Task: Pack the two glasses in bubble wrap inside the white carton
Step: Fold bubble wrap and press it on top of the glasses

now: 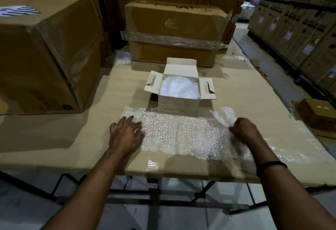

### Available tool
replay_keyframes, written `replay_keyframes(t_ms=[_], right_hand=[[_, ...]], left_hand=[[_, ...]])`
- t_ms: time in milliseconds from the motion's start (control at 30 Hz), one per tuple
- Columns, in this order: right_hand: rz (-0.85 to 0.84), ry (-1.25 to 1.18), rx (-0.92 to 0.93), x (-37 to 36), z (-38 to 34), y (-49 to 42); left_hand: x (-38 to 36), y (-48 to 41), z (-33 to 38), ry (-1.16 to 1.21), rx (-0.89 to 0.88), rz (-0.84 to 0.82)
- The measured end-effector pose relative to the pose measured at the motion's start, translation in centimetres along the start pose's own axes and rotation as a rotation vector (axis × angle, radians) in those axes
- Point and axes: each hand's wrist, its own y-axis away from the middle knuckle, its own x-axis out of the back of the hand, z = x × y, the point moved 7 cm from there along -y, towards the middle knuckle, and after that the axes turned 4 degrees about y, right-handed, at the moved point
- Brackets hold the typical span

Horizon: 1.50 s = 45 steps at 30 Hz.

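A white carton (177, 102) stands open in the middle of the cardboard-covered table, its flaps spread to the sides and back. A bubble-wrapped bundle (179, 88) fills its inside; no bare glass shows. In front of the carton a sheet of bubble wrap (181, 133) lies flat. My left hand (126, 133) rests on the sheet's left end with fingers spread. My right hand (245, 131) has its fingers curled on the sheet's right end, where the wrap is bunched up.
A large brown box (45, 51) stands at the left, and stacked taped boxes (174, 33) sit behind the carton. A small brown box (316, 113) lies at the table's right edge. Shelves of cartons (300, 26) line the right. A loose wad of wrap (123, 57) lies at the back.
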Motion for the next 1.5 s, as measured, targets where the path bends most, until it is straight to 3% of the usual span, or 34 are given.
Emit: replay_keyframes(t_ms=[133,300,467,667,900,967,1033,1133,1233,1367,1433,1500], right_hand=[[0.1,-0.146,0.092,4.6,-3.7,2.7],[0.019,-0.205,0.367,5.8,-14.3,8.3],[-0.124,-0.301,0.51,-0.4,-25.0,11.3],[-0.142,-0.334,0.504,-8.2,-32.3,11.0],[-0.237,-0.374,0.488,-12.3,-33.9,11.3],[-0.269,-0.481,0.491,-11.9,-33.1,11.5],[-0.196,-0.519,0.507,-11.0,-31.8,11.3],[-0.008,-0.166,0.594,-10.6,-29.7,10.7],[-0.115,0.236,0.678,-13.9,-27.9,10.9],[-0.139,0.241,0.685,-15.8,-26.0,10.7],[-0.153,0.209,0.684,-15.4,-26.0,10.6],[-0.001,0.167,0.637,-13.6,-26.0,10.4]], left_hand=[[-0.1,-0.6,-2.0,0.032,-0.05,-0.086],[1.2,-1.1,-4.2,0.273,-0.065,0.068],[3.3,-0.7,-7.8,0.406,0.084,0.199],[2.9,0.1,-10.4,0.751,0.195,0.017],[1.8,-0.2,-10.5,0.802,0.133,-0.126],[2.1,-0.3,-10.2,0.708,0.107,-0.081],[2.3,-0.3,-10.1,0.668,0.1,-0.052],[2.5,-0.6,-10.5,0.771,0.174,-0.076],[3.2,-1.3,-10.9,0.779,0.272,-0.016],[2.6,-2.7,-11.8,0.833,0.343,-0.078],[2.3,-2.9,-12.0,0.859,0.292,-0.114],[2.1,-2.8,-11.8,0.973,0.263,-0.128]])
